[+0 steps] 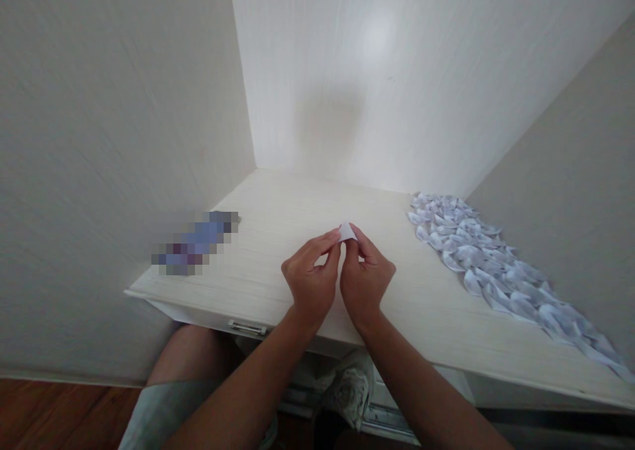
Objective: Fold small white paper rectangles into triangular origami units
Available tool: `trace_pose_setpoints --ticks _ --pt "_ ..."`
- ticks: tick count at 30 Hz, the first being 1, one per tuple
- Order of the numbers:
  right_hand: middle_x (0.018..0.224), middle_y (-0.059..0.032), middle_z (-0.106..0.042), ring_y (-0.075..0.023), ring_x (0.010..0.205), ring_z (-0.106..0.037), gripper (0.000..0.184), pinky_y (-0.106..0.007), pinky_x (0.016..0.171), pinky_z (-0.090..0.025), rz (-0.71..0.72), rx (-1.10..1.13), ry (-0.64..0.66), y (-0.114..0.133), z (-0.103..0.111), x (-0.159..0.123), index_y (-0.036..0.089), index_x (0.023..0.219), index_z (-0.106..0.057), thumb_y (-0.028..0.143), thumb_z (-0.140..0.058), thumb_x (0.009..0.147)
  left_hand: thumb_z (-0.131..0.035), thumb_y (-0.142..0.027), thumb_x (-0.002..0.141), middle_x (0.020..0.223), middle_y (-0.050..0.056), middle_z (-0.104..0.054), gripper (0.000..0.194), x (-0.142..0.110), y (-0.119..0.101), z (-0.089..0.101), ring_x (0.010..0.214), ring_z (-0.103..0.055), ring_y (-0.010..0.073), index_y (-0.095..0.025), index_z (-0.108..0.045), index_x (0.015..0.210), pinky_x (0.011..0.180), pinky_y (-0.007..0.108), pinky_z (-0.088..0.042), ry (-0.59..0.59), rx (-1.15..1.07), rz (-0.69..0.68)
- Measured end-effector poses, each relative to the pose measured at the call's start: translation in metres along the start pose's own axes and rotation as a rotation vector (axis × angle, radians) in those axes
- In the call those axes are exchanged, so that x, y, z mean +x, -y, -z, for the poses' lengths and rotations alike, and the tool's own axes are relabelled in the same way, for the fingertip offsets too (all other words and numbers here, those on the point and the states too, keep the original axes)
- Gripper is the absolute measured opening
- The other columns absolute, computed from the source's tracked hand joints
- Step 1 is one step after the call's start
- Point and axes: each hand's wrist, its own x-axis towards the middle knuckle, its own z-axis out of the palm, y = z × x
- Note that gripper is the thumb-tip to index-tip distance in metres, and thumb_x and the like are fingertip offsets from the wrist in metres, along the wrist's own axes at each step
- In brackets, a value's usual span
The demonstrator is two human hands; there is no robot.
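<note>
A small piece of white paper (348,232) is pinched between my two hands, above the middle of the pale desktop. My left hand (312,268) grips its left side between thumb and fingers. On the other side my right hand (366,271) holds it in a similar pinch. The paper looks bent or folded, with a peak at its top; its lower part is hidden behind my fingers. Both hands are close together, fingertips nearly meeting.
Many folded white paper pieces (476,251) lie in overlapping rows along the desk's right side. A blurred bluish item (198,241) lies at the left. Walls enclose the desktop (278,205) on three sides. A drawer handle (247,327) is at the front.
</note>
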Motion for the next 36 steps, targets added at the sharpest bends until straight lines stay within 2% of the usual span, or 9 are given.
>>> trace_pose_setpoints --ticks 4,9,12,15,20,28,31,34,36 --pt "0.107 -0.0105 -0.081 -0.0263 0.094 -0.076 0.029 -0.042 0.088 -0.057 0.006 0.032 0.077 0.001 -0.001 0.0 0.023 0.112 -0.078 0.035 -0.057 0.096 -0.067 -0.021 0.093 0.102 0.005 -0.083 0.017 0.004 0.002 0.004 0.089 -0.079 0.0204 -0.024 -0.082 0.101 0.084 0.036 -0.066 -0.004 0.084 -0.016" --pt "0.087 -0.0076 -0.079 -0.0224 0.08 -0.074 0.022 -0.036 0.075 -0.057 -0.136 0.188 0.061 0.001 -0.003 0.004 0.02 0.094 -0.071 0.04 -0.06 0.095 -0.068 -0.022 0.092 0.101 0.006 -0.083 0.019 0.003 0.002 0.003 0.081 -0.079 0.0193 -0.023 -0.081 0.106 0.079 0.033 -0.065 0.009 0.113 -0.036" --pt "0.084 -0.0068 -0.079 -0.0227 0.08 -0.075 0.019 -0.037 0.077 -0.059 -0.243 0.302 0.081 -0.002 -0.005 0.008 0.021 0.087 -0.069 0.039 -0.066 0.091 -0.069 -0.022 0.091 0.1 0.005 -0.083 0.017 0.004 0.002 0.001 0.083 -0.079 0.0202 -0.023 -0.081 0.103 0.082 0.035 -0.065 0.012 0.088 0.008" --pt "0.08 -0.0067 -0.079 -0.0231 0.077 -0.076 0.027 -0.039 0.078 -0.06 -0.318 0.399 0.121 -0.006 -0.006 0.01 0.02 0.081 -0.069 0.047 -0.071 0.087 -0.068 -0.021 0.091 0.101 0.005 -0.082 0.015 0.006 0.003 -0.001 0.09 -0.078 0.0213 -0.023 -0.08 0.099 0.087 0.038 -0.064 0.026 0.081 -0.001" --pt "0.08 -0.0059 -0.079 -0.0204 0.072 -0.073 0.035 -0.036 0.074 -0.058 -0.297 0.435 0.169 -0.006 -0.006 0.01 0.02 0.079 -0.071 0.054 -0.073 0.085 -0.069 -0.019 0.092 0.102 0.007 -0.082 0.012 0.011 0.004 0.001 0.096 -0.078 0.0215 -0.022 -0.08 0.095 0.092 0.04 -0.063 0.063 0.103 -0.1" --pt "0.076 -0.0021 -0.074 -0.0169 0.067 -0.062 0.022 -0.029 0.063 -0.047 -0.239 0.372 0.185 -0.015 -0.004 0.009 0.02 0.084 -0.077 0.038 -0.065 0.087 -0.072 -0.024 0.09 0.113 0.011 -0.08 0.012 0.016 0.001 0.005 0.105 -0.075 0.0236 -0.022 -0.081 0.097 0.098 0.042 -0.06 0.232 0.109 -0.148" --pt "0.072 -0.0013 -0.072 -0.0163 0.065 -0.061 0.023 -0.029 0.062 -0.046 -0.24 0.35 0.24 -0.011 -0.003 0.01 0.02 0.079 -0.076 0.037 -0.063 0.088 -0.071 -0.027 0.09 0.112 0.011 -0.079 0.012 0.021 0.002 0.011 0.104 -0.075 0.0238 -0.021 -0.081 0.088 0.095 0.041 -0.061 0.269 0.053 -0.021" --pt "0.064 -0.0004 -0.068 -0.0159 0.06 -0.06 0.025 -0.029 0.06 -0.046 -0.228 0.314 0.335 -0.004 -0.002 0.01 0.021 0.07 -0.072 0.035 -0.063 0.088 -0.081 -0.031 0.081 0.108 0.011 -0.079 0.014 0.031 0.006 0.02 0.094 -0.075 0.0225 -0.018 -0.077 0.083 0.081 0.036 -0.063 0.3 -0.141 0.303" --pt "0.061 -0.0003 -0.067 -0.0159 0.058 -0.061 0.024 -0.029 0.06 -0.047 -0.226 0.305 0.384 -0.001 -0.003 0.009 0.021 0.069 -0.071 0.035 -0.064 0.087 -0.089 -0.029 0.07 0.096 0.008 -0.079 0.025 0.039 0.009 0.026 0.084 -0.074 0.0195 -0.016 -0.074 0.084 0.075 0.031 -0.061 0.336 -0.291 0.484"
